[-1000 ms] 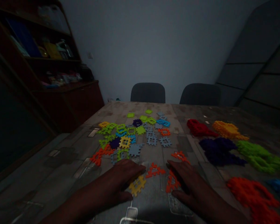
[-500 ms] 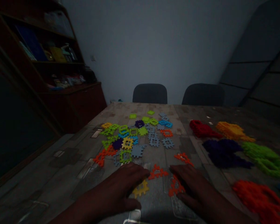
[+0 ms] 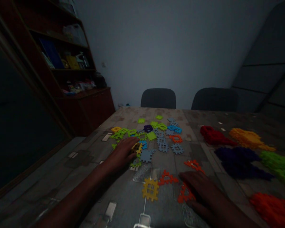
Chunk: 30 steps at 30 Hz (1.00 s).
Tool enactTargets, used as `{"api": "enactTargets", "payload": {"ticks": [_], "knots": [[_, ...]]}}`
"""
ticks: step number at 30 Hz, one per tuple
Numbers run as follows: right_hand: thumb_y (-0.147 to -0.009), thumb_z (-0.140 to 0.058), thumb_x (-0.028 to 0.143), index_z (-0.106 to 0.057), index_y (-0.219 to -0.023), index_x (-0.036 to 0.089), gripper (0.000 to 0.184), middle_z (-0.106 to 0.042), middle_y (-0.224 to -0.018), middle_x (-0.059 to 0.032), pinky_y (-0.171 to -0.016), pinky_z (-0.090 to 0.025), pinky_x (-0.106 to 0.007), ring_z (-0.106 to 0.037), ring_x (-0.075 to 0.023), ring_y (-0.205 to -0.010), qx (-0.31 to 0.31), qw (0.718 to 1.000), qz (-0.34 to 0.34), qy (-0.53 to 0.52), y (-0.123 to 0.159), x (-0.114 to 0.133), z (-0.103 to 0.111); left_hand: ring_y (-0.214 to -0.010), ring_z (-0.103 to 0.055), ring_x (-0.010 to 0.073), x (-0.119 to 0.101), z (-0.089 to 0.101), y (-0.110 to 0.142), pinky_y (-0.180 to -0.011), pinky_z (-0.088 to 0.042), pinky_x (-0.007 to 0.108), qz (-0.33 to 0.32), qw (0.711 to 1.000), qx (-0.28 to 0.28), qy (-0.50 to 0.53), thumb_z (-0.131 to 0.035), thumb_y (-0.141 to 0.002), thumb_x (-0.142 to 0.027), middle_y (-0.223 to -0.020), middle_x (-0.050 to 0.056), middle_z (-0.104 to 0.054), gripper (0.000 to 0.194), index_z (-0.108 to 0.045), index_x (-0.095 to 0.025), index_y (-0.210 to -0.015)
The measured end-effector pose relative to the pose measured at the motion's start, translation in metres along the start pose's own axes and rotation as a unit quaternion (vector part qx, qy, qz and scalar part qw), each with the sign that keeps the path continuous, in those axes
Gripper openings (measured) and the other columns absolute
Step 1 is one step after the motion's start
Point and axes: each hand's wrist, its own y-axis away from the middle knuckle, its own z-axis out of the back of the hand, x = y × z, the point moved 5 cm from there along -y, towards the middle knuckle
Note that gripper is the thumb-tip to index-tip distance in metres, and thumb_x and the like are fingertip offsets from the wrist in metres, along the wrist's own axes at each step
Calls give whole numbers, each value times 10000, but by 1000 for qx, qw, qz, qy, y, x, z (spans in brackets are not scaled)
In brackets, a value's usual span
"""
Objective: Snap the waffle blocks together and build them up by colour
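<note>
My left hand (image 3: pixel 124 151) is over the pile of plastic interlocking tiles. Its thumb and fingers close around the left edge of a yellow window tile (image 3: pixel 137 148). A flat grey tile (image 3: pixel 146 155) lies just right of it. My right hand (image 3: pixel 203 188) rests on the table with thumb and fingers apart, partly covering an orange triangular tile (image 3: pixel 185 193). Between the hands lie another yellow window tile (image 3: pixel 150 189) and an orange triangular tile (image 3: pixel 167 178). A further orange tile (image 3: pixel 194 165) lies beyond my right fingertips.
Lime tiles (image 3: pixel 151 136), grey window tiles (image 3: pixel 163 147) and blue tiles (image 3: pixel 174 128) spread across the table's middle. On the right are heaps of red (image 3: pixel 213 135), yellow (image 3: pixel 249 139), dark purple (image 3: pixel 241 161), lime (image 3: pixel 279 166) and orange pieces (image 3: pixel 273 205). Two chairs (image 3: pixel 158 98) stand behind.
My left hand has moved forward from beside the near yellow tile to the yellow tile in the pile. The near yellow tile is now uncovered. My right hand stays by the orange triangle.
</note>
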Motion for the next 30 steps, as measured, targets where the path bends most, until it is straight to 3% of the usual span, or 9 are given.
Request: {"api": "enactTargets", "payload": {"ticks": [5, 12, 14, 17, 19, 21, 24, 28, 30], "knots": [[-937, -639, 343, -488, -1505, 298, 590, -498, -1543, -91, -1163, -376, -565, -415, -350, -1433, -13, 1000, -2, 8, 0, 0, 0, -1246, -594, 315, 12, -2, -1, -1095, -433, 498, 21, 1000, -20, 10, -617, -908, -217, -1352, 135, -643, 487, -566, -184, -1391], [-943, -632, 326, -507, -1488, 288, 561, -521, -1517, -105, -1146, -400, -540, -455, -341, -1400, -2, 1000, 17, 11, -2, 6, 5, -1296, -557, 329, -2, 14, 13, -1115, -417, 534, 16, 997, -63, 41, -549, -985, -333, -1391, 125, -617, 457, -527, -209, -1424], [-947, -629, 317, -509, -1484, 285, 551, -522, -1514, -102, -1140, -409, -530, -455, -339, -1398, -11, 1000, 22, 9, -1, 8, 5, -1273, -582, 309, -19, 16, 21, -1091, -454, 505, -12, 997, -33, 70, -572, -986, -370, -1399, 103, -622, 494, -491, -258, -1460], [-946, -626, 285, -514, -1474, 294, 540, -542, -1494, -89, -1132, -422, -509, -474, -325, -1379, -17, 1000, 25, 4, 0, 9, 5, -1308, -559, 282, -51, 9, 35, -1100, -460, 475, -68, 987, 79, 123, -632, -978, -399, -1443, 46, -598, 533, -455, -374, -1480], [-951, -620, 280, -508, -1477, 296, 539, -541, -1494, -87, -1138, -416, -511, -472, -319, -1381, -16, 999, 27, 7, 1, 9, 4, -1362, -511, 276, -67, 3, 44, -1142, -420, 482, -94, 975, 154, 132, -642, -978, -369, -1477, 12, -573, 526, -459, -420, -1469], [-954, -617, 282, -498, -1484, 295, 544, -525, -1510, -89, -1144, -407, -518, -453, -321, -1398, -13, 1000, 26, 12, 1, 9, 4, -1398, -475, 259, -76, -3, 49, -1176, -380, 483, -104, 968, 190, 128, -576, -1003, -292, -1506, -6, -547, 510, -444, -427, -1477], [-943, -630, 275, -501, -1483, 299, 556, -522, -1514, -85, -1146, -407, -518, -447, -326, -1404, -12, 1000, 25, 13, 1, 10, 5, -1439, -423, 241, -78, -6, 51, -1203, -335, 493, -62, 975, 182, 112, -487, -1008, -209, -1562, 3, -480, 539, -406, -392, -1508], [-940, -633, 285, -512, -1476, 282, 550, -536, -1496, -106, -1133, -420, -524, -469, -330, -1384, -3, 1000, 17, 1, -1, 13, 9, -1457, -384, 315, -80, -5, 56, -1194, -317, 566, 44, 975, 198, 94, -699, -883, -272, -1587, 57, -439, 694, -417, -334, -1514], [-946, -627, 313, -519, -1472, 270, 539, -537, -1493, -117, -1129, -419, -545, -473, -339, -1379, 4, 1000, 16, -5, -2, 15, 11, -1453, -383, 339, -84, -4, 59, -1186, -328, 570, 55, 971, 214, 96, -763, -818, -245, -1587, 58, -436, 775, -430, -345, -1509]]}}
